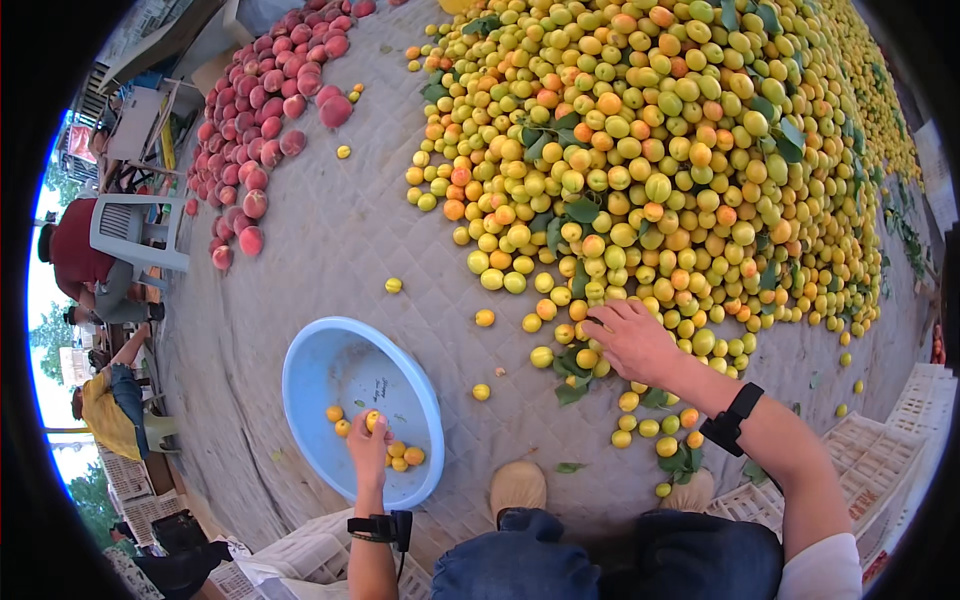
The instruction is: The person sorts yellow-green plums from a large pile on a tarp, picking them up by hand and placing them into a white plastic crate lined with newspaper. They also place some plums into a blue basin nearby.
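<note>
Over the blue plastic basin (427, 375), my left hand (369, 450) holds a yellow apricot (373, 421) between thumb and fingers. Several orange-yellow apricots (413, 455) lie in the basin beneath and beside that hand. My right hand (634, 339) reaches to the near edge of a large heap of yellow, green and orange apricots (660, 187), its fingers curled down among the fruit. What is under those fingertips is hidden, so I cannot tell whether they grip a fruit. Green leaves (574, 367) lie among the apricots just below the right hand.
A pile of red peaches (262, 112) lies at the upper left on the grey quilted ground cover (330, 247). White plastic crates (847, 465) stand at the lower right, more at the lower left. Two people sit at the far left, near a pale plastic chair (139, 232). Loose apricots dot the cover.
</note>
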A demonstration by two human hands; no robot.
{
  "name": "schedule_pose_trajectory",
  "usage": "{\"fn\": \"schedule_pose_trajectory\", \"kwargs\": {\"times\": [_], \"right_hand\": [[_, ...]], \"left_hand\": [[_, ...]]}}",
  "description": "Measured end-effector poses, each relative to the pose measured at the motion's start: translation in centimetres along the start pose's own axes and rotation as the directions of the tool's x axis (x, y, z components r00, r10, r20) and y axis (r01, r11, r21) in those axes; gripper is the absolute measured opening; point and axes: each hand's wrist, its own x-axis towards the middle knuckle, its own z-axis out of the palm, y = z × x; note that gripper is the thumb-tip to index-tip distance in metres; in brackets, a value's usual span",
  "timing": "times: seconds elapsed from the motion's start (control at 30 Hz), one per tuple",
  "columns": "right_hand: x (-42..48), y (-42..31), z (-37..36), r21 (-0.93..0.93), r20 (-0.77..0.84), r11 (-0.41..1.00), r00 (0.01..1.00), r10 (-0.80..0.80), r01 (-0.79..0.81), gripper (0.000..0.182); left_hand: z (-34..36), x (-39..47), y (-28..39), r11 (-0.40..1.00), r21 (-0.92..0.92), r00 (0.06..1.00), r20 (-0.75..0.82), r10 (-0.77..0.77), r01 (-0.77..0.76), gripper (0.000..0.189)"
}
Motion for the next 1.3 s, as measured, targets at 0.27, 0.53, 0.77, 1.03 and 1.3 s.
{"fn": "schedule_pose_trajectory", "kwargs": {"times": [0.27, 0.53, 0.77, 1.03, 1.3], "right_hand": [[-10.1, 2.4, -2.9, 0.032, -0.056, 0.980, 0.979, 0.198, -0.196, 0.023], [-16.0, 0.5, -3.1, 0.435, 0.378, 0.597, 0.738, 0.559, -0.674, 0.020], [-12.3, 0.4, -3.5, 0.134, 0.566, 0.768, 0.685, 0.459, -0.626, 0.026], [-24.7, 1.7, 0.1, 0.298, 0.943, -0.522, 0.164, 0.289, -0.799, 0.070], [-21.8, 4.0, 0.0, 0.666, 0.741, -0.725, 0.272, 0.615, -0.176, 0.072]], "left_hand": [[-0.2, 0.3, 1.8, 0.688, 0.637, 0.923, 0.102, 0.372, -0.348, 0.035], [14.9, -7.5, 16.0, 0.548, 0.093, 0.504, 0.542, 0.672, -0.832, 0.035], [23.6, -5.2, 12.7, 0.427, 0.241, 0.475, 0.630, 0.614, -0.871, 0.046], [14.7, -8.4, 5.7, 0.807, 0.382, 0.892, 0.166, 0.419, -0.450, 0.084], [17.1, -6.7, 4.1, 0.984, 0.128, 0.975, 0.199, 0.101, -0.128, 0.091]]}}
